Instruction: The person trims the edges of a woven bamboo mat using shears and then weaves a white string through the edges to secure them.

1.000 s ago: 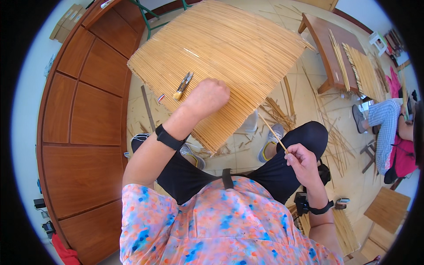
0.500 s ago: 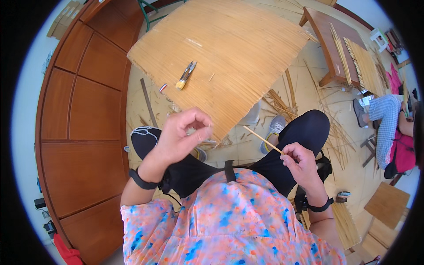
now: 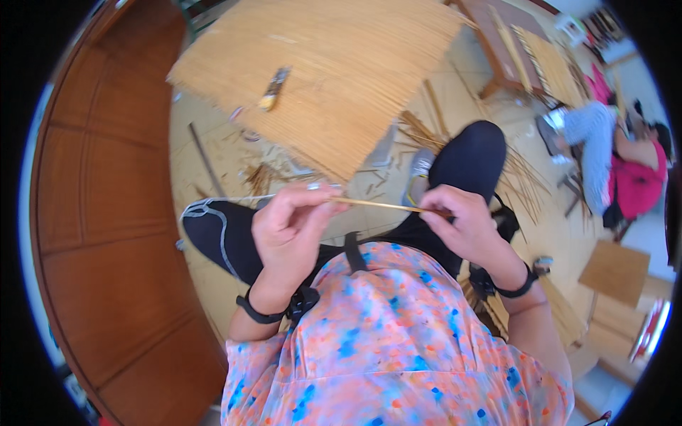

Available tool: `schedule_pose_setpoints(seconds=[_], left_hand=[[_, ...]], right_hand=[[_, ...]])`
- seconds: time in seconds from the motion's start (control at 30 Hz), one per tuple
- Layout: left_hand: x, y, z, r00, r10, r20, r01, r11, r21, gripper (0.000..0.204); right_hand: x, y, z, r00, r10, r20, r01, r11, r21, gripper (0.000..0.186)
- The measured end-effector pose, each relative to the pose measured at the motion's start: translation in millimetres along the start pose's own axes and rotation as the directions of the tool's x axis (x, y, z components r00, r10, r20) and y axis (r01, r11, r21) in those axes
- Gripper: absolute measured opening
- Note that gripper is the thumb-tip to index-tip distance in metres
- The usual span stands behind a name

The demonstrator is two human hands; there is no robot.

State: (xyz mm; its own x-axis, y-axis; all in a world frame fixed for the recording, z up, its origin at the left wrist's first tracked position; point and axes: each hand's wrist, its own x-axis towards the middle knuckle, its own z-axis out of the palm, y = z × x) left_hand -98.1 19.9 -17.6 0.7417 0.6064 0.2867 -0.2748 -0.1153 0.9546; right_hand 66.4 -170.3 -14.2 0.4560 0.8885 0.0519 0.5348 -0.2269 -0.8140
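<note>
My left hand (image 3: 288, 231) pinches one end of a thin bamboo stick (image 3: 376, 204), held level above my lap. The fingers of my right hand (image 3: 458, 224) are closed on the stick's other end. A white cord (image 3: 224, 241) loops over my left knee, with a strand running toward my left fingers; whether they grip it is unclear. Beyond the hands lies a large mat of lengthwise bamboo sticks (image 3: 341, 42). On it is a metal tool with a yellow part (image 3: 273, 89), blurred.
A wooden cabinet (image 3: 106, 248) lines the left. Another person in pink (image 3: 636, 177) sits at the right, below a low table (image 3: 479, 32) carrying bamboo pieces. Loose sticks (image 3: 518, 170) litter the floor. A wooden stool (image 3: 611, 270) stands at lower right.
My left hand has left the mat, come down and closed on the stick's far end. My right hand has risen, bringing the stick nearly level. The view has shifted.
</note>
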Motion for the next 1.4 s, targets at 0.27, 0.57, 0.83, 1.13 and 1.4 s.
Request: schedule_pose_setpoints(seconds=[0.27,0.57,0.83,1.13,1.4], left_hand=[[-21,-23,-3,0.985,-0.073,-0.158,0.081,0.995,0.049,0.009],[-31,-24,-5,0.979,-0.069,-0.192,0.088,0.992,0.095,0.011],[-27,-33,-1,0.986,-0.034,-0.161,0.046,0.996,0.071,0.011],[-9,-19,-10,0.989,-0.063,-0.134,0.065,0.998,0.017,0.012],[-7,-6,4,0.984,-0.171,0.041,0.173,0.899,-0.403,0.013]], right_hand=[[33,-29,27,0.899,-0.438,0.012,0.407,0.825,-0.392,0.014],[49,-46,65,0.822,-0.569,-0.013,0.509,0.746,-0.43,0.013],[46,-40,59,0.826,-0.562,-0.028,0.481,0.731,-0.485,0.013],[50,-26,55,0.916,-0.371,-0.152,0.339,0.919,-0.2,0.013],[44,-30,34,0.996,-0.022,0.089,-0.012,0.933,0.36,0.008]])
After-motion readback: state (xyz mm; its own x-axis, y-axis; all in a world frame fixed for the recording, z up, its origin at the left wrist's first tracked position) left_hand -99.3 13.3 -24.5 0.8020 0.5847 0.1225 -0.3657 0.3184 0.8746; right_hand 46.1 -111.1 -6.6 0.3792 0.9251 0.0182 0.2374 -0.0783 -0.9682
